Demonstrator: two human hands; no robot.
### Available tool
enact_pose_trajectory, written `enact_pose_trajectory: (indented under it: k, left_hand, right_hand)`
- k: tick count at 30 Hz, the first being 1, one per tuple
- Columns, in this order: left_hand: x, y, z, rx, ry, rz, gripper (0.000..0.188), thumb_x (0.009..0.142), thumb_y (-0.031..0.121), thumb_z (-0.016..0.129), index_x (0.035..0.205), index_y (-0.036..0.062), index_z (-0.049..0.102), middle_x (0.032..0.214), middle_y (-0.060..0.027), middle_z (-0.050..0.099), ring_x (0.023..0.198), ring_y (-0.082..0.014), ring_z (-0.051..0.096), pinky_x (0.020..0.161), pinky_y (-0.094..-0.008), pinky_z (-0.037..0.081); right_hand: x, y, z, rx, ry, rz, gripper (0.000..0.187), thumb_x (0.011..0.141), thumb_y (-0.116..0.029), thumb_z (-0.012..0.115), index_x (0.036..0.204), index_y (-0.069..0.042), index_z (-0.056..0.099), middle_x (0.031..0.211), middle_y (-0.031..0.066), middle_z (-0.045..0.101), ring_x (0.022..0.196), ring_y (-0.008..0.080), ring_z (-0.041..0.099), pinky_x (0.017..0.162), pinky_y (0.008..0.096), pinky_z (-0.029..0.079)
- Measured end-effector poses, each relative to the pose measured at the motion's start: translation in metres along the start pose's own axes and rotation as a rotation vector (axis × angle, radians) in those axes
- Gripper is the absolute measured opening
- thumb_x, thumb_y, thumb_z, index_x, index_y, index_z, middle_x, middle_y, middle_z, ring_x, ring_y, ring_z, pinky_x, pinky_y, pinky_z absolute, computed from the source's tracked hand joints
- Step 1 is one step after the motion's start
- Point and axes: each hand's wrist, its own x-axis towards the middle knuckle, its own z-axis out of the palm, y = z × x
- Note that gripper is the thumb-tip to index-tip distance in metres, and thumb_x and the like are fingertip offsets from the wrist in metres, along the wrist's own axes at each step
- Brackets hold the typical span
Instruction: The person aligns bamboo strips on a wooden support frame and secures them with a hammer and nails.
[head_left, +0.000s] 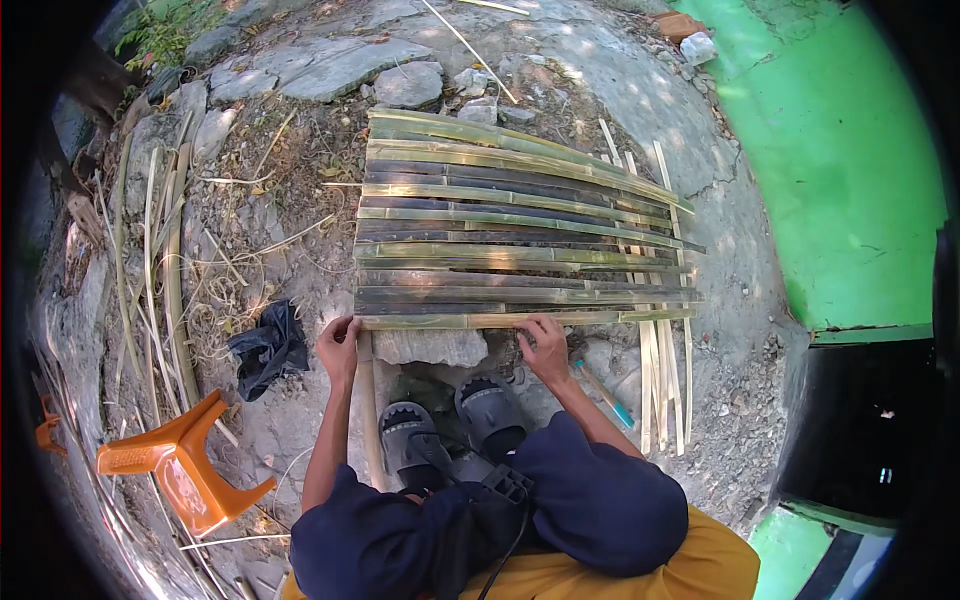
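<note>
— Head view: finger state?
— Left hand point(338, 348) touches the left end of the nearest bamboo strip point(440, 322); grasp cannot be determined. Right hand point(545, 350) touches that strip, thumb and fingers point(541, 324) parted.
— Strip position?
— Near edge of the bamboo row point(480, 252), beyond the sandals point(487, 402).

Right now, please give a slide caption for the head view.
Left hand and right hand at the nearest of many bamboo strips laid side by side.

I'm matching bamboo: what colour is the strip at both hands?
The strip is mostly yellowish green; best in the head view.
</note>
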Motion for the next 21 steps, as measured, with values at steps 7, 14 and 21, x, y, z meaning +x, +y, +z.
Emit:
enact_pose_trajectory:
  k: [7, 14, 21]
  left_hand:
    - [0.007, -0.006, 0.012, -0.042, -0.042, 0.044, 0.022, 0.097, 0.018, 0.077, 0.105, -0.0033, 0.077, 0.089, -0.0045, 0.076, 0.080, -0.0086, 0.068, 0.074, -0.0251, 0.055]
    - [0.004, -0.006, 0.003, -0.015, -0.043, 0.050, 0.023, 0.097, 0.017, 0.077, 0.105, -0.0040, 0.076, 0.088, -0.0049, 0.076, 0.080, -0.0091, 0.069, 0.074, -0.0264, 0.057]
    - [0.003, -0.010, -0.004, -0.015, -0.043, 0.021, 0.025, 0.096, 0.018, 0.078, 0.107, -0.0041, 0.076, 0.089, -0.0067, 0.077, 0.079, -0.0111, 0.071, 0.075, -0.0272, 0.058]
  right_hand:
    - [-0.096, 0.121, -0.069, -0.239, 0.313, 0.481, 0.021, 0.085, -0.009, 0.069, 0.106, -0.014, 0.073, 0.103, 0.0068, 0.065, 0.105, 0.0301, 0.063, 0.089, 0.0444, 0.048]
    - [-0.157, 0.176, -0.110, -0.602, 0.286, 0.834, 0.040, 0.083, -0.012, 0.075, 0.122, -0.018, 0.067, 0.121, 0.0079, 0.063, 0.115, 0.0325, 0.061, 0.095, 0.0477, 0.052]
    - [-0.145, 0.184, -0.106, -0.619, 0.231, 0.976, 0.037, 0.082, -0.012, 0.076, 0.117, -0.017, 0.064, 0.117, 0.0088, 0.062, 0.115, 0.0327, 0.061, 0.096, 0.0501, 0.051]
